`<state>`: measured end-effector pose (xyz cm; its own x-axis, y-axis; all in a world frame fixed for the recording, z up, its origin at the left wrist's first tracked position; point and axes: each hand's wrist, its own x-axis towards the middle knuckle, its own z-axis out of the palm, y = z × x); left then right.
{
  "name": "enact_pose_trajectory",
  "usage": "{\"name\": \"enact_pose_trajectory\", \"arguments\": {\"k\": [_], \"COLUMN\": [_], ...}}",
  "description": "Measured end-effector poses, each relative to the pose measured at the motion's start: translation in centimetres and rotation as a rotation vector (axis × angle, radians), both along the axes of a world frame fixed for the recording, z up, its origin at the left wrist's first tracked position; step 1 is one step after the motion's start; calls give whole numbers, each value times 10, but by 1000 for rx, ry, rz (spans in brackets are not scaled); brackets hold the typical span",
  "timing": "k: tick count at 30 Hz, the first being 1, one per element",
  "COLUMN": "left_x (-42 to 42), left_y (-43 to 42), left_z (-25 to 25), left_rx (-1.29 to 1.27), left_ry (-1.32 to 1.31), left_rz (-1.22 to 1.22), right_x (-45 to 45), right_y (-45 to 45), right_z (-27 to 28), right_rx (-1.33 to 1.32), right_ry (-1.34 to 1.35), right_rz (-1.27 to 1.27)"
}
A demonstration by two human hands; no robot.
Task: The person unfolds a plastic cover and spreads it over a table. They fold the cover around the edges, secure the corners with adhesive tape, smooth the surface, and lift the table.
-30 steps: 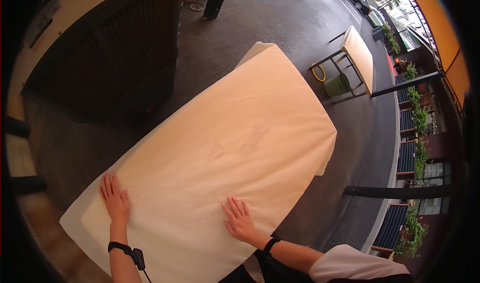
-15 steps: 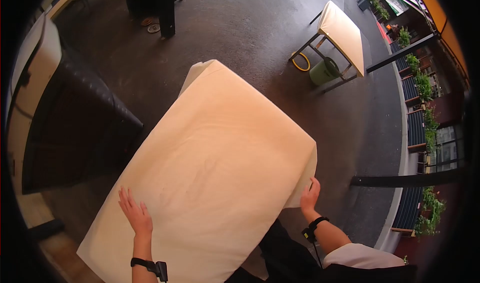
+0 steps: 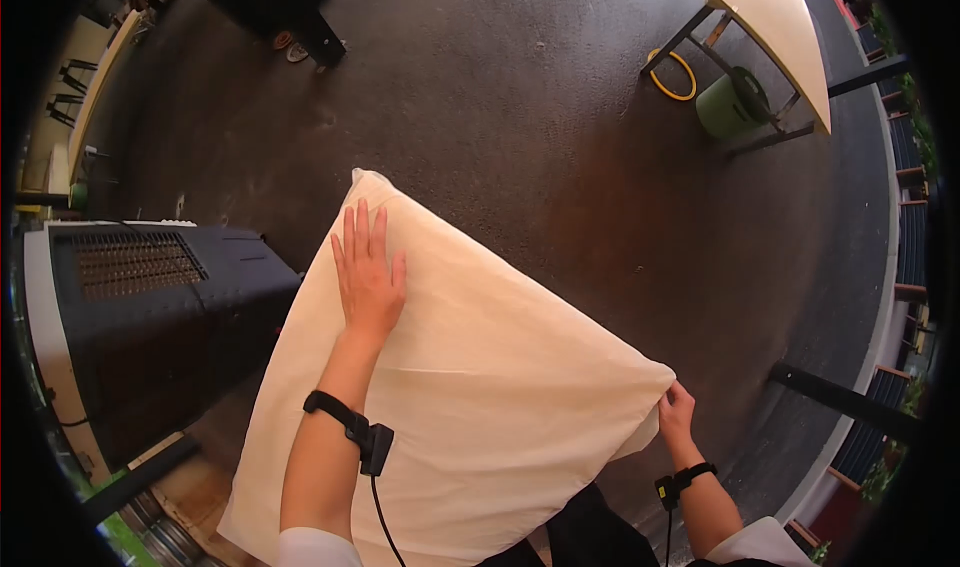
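Observation:
A cream cloth covers a table, its far corner pointing away and its right corner hanging in a fold. My left hand lies flat on the cloth near the far left corner, fingers spread. At the right corner my right hand has its fingers closed on the cloth's edge, close to the fold. Each wrist wears a black strap with a small device and a cable.
A second cloth-covered table stands at the far right, with a green bin and a yellow ring by it. A dark machine stands at left. Dark posts rise on the right.
My left hand has moved forward to the far left corner. My right hand has gone from the cloth's top to its right corner and closed there. The view has shifted toward the table's far end.

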<state>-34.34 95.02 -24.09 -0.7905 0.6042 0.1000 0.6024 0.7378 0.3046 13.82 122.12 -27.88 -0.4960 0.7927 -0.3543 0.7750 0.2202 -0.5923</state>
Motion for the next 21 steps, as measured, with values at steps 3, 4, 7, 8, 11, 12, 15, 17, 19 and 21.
{"name": "enact_pose_trajectory", "arguments": {"k": [3,4,7,8,11,12,15,17,19,21], "left_x": [-24,-29,-36,-40,-47,-50,-57,-57,-58,-60], "left_y": [14,17,17,15,8,8,5,5,5,4], "left_z": [-8,-11,-8,-8,-8,-8,-10,-7,-8,-8], "left_rx": [-79,-105,-171,-179,-181,-174,-155,-151,-166,-172], "left_ry": [3,13,39,42,54,53,36,17,12,11], "left_rz": [-16,-27,-59,-72,-90,-96,-95,-99,-88,-84], "right_x": [2,1,-5,-8,-14,-16,-25,-25,-24,-23], "right_y": [1,3,13,16,20,22,23,23,24,24], "right_z": [7,12,30,33,44,48,61,65,65,60], "right_rx": [-10,0,53,82,107,110,149,165,181,202], "right_ry": [26,9,4,39,84,90,106,95,88,85], "right_rz": [-19,-13,-17,-30,-30,-23,63,102,144,187]}}
